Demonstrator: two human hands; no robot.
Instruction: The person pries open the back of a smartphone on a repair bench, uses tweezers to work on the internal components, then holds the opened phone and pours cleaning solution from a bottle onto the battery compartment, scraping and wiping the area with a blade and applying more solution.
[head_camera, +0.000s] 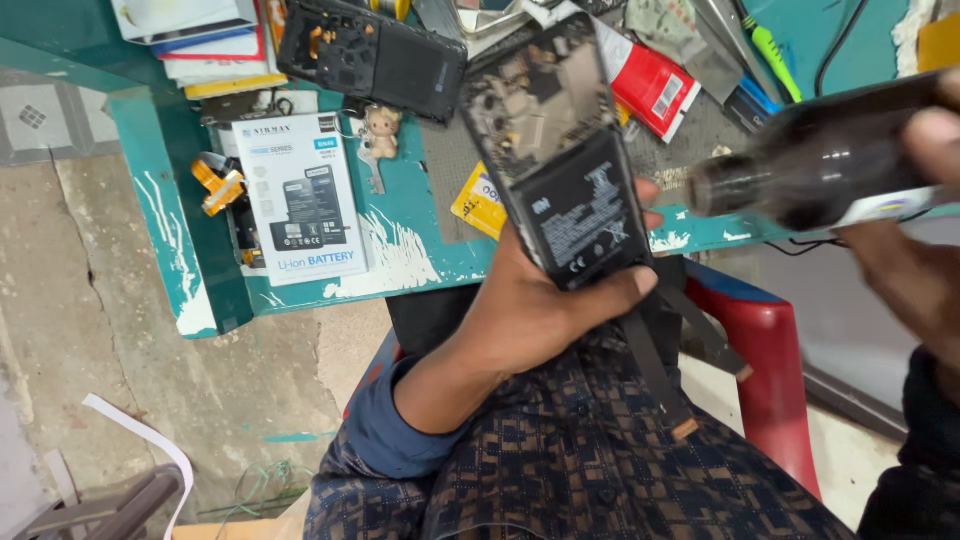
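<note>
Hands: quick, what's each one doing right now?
Left hand: closed around an opened phone.
Right hand: gripping a dark cylindrical tool.

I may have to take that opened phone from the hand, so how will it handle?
The opened phone is probably stiff: it juts past the left hand, gripped only at its lower end, without sagging. It looks fragile, since the back is off, baring circuitry and battery. The flat strips dangling beneath seem floppy and could snag.
</note>
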